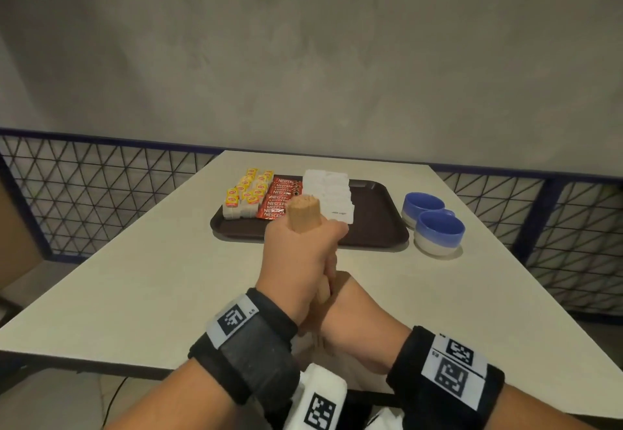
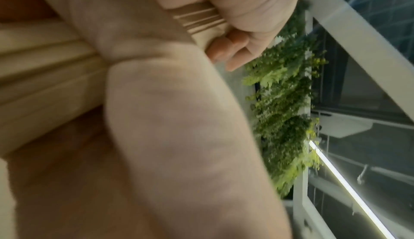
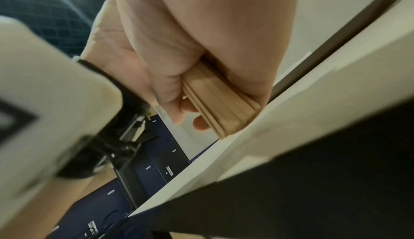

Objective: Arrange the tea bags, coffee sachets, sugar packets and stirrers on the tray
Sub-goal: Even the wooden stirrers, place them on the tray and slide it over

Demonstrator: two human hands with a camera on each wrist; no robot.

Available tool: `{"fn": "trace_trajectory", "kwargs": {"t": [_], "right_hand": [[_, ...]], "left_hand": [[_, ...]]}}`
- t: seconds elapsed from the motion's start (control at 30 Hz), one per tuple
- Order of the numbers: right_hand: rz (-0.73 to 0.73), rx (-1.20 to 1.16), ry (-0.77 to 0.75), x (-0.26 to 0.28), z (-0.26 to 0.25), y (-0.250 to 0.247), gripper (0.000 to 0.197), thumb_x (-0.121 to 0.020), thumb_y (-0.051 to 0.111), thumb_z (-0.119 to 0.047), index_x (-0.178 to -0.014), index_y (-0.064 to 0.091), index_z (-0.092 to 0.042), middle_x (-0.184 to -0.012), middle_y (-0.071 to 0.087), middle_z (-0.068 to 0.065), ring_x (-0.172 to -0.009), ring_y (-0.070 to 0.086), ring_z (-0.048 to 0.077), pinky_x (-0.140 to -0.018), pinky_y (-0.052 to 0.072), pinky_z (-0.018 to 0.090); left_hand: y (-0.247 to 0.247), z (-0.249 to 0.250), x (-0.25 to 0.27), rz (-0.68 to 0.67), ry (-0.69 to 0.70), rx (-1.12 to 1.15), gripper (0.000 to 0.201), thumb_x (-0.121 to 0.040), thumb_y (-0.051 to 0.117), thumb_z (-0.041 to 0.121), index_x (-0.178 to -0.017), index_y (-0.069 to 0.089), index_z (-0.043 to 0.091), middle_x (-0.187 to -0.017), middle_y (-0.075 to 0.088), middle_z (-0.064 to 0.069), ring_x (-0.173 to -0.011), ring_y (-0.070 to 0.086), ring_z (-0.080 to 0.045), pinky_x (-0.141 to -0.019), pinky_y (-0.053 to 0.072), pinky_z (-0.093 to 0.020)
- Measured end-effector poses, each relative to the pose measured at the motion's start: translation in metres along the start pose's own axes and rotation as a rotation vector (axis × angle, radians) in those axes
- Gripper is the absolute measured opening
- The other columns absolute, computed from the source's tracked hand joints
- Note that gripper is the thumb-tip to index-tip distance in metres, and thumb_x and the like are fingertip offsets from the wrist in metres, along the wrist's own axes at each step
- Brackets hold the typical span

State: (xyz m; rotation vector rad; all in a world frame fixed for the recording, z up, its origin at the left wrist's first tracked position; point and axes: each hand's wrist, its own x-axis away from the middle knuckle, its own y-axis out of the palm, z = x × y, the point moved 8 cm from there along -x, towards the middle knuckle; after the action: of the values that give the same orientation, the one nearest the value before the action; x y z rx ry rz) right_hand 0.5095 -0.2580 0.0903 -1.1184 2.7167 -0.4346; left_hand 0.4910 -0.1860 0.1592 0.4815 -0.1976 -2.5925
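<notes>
A bundle of wooden stirrers (image 1: pixel 303 211) stands nearly upright over the table's near part, held by both hands. My left hand (image 1: pixel 300 254) grips its upper part, with the fingers (image 2: pixel 244 17) curled round the sticks (image 2: pixel 198 21). My right hand (image 1: pixel 347 308) grips the lower part (image 3: pixel 220 104), whose end sits by the table's near edge. On the dark brown tray (image 1: pixel 374 227) lie yellow tea bags (image 1: pixel 247 193) at the left, red coffee sachets (image 1: pixel 279 200) beside them and white sugar packets (image 1: pixel 332 193) in the middle. The tray's right part is bare.
Two blue-and-white bowls (image 1: pixel 438 230) stand on the table (image 1: pixel 151 278) just right of the tray. A wire mesh fence (image 1: pixel 84 193) runs behind the table on both sides, below a grey wall.
</notes>
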Motion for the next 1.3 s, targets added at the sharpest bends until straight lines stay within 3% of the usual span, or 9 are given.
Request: {"fn": "trace_trajectory", "kwargs": {"t": [0.17,0.33,0.43,0.57,0.77,0.9,0.97,1.07,1.3], "right_hand": [[0.108,0.055,-0.075,-0.003,-0.023,-0.020,0.029,-0.076,0.074,-0.017,-0.085,0.052,0.000,-0.070,0.050,0.006,-0.057,0.049,0.018,-0.051,0.044,0.037],[-0.059,-0.097,0.020,0.005,-0.029,-0.024,0.021,-0.083,0.065,0.002,-0.079,0.047,-0.008,-0.059,0.040,0.010,-0.040,0.040,0.024,-0.038,0.037,0.028],[-0.122,-0.202,0.088,0.009,-0.025,-0.016,0.019,-0.082,0.068,-0.003,-0.082,0.050,-0.006,-0.065,0.045,0.014,-0.047,0.044,0.025,-0.038,0.037,0.026],[0.062,-0.149,-0.007,0.005,-0.031,-0.033,0.030,-0.079,0.074,-0.018,-0.093,0.057,0.002,-0.074,0.055,0.008,-0.062,0.052,0.022,-0.050,0.042,0.031],[0.093,0.122,0.031,-0.006,-0.038,-0.057,0.017,-0.088,0.060,-0.009,-0.099,0.049,-0.002,-0.069,0.055,0.016,-0.042,0.054,0.025,-0.036,0.041,0.030],[0.060,0.161,0.148,-0.020,-0.034,-0.090,0.014,-0.092,0.053,-0.003,-0.105,0.050,-0.002,-0.063,0.053,0.015,-0.042,0.051,0.019,-0.037,0.042,0.026],[0.110,0.178,0.230,-0.032,-0.023,-0.114,0.015,-0.095,0.056,-0.007,-0.109,0.051,-0.006,-0.066,0.055,0.014,-0.046,0.052,0.016,-0.041,0.045,0.027],[0.214,0.211,0.415,-0.059,0.003,-0.154,0.017,-0.096,0.061,-0.013,-0.109,0.050,-0.012,-0.069,0.056,0.011,-0.047,0.053,0.015,-0.044,0.048,0.026],[0.250,0.495,0.705,-0.153,0.048,-0.196,0.011,-0.097,0.058,-0.008,-0.095,0.048,-0.003,-0.076,0.061,0.014,-0.049,0.058,0.019,-0.047,0.049,0.026]], "left_hand": [[-0.004,0.015,-0.028,0.009,-0.136,0.370,0.040,-0.091,0.068,0.010,-0.058,0.046,0.019,-0.047,0.033,0.002,-0.039,0.033,-0.013,-0.045,0.037,-0.024],[0.022,0.013,-0.029,-0.220,-0.259,0.388,0.028,-0.077,0.075,0.026,-0.069,0.048,0.020,-0.052,0.040,0.001,-0.043,0.040,-0.014,-0.048,0.042,-0.025],[0.025,0.002,-0.032,-0.203,-0.334,0.389,0.036,-0.085,0.071,0.014,-0.066,0.041,0.022,-0.047,0.028,0.006,-0.037,0.030,-0.009,-0.041,0.033,-0.022],[0.022,-0.006,-0.043,-0.135,-0.410,0.474,0.048,-0.091,0.063,0.012,-0.054,0.036,0.024,-0.046,0.023,0.007,-0.036,0.025,-0.007,-0.037,0.029,-0.020],[0.035,-0.023,-0.063,-0.130,-0.466,0.508,0.036,-0.094,0.063,0.014,-0.066,0.043,0.022,-0.048,0.034,0.008,-0.038,0.035,-0.006,-0.041,0.041,-0.020],[0.029,-0.037,-0.090,-0.150,-0.466,0.384,0.031,-0.093,0.070,0.039,-0.100,0.063,0.009,-0.086,0.074,-0.013,-0.079,0.075,-0.024,-0.073,0.064,-0.033],[0.011,-0.048,-0.107,-0.096,-0.479,0.384,0.054,-0.092,0.068,0.049,-0.119,0.063,0.002,-0.112,0.074,-0.020,-0.104,0.075,-0.033,-0.089,0.062,-0.037],[-0.018,-0.066,-0.125,0.007,-0.501,0.514,0.064,-0.094,0.067,0.047,-0.131,0.059,-0.004,-0.127,0.067,-0.028,-0.111,0.071,-0.042,-0.105,0.053,-0.045],[-0.045,-0.086,-0.149,0.068,-0.476,0.634,0.060,-0.094,0.069,0.035,-0.135,0.057,-0.006,-0.132,0.063,-0.029,-0.112,0.071,-0.041,-0.089,0.062,-0.043]]}}
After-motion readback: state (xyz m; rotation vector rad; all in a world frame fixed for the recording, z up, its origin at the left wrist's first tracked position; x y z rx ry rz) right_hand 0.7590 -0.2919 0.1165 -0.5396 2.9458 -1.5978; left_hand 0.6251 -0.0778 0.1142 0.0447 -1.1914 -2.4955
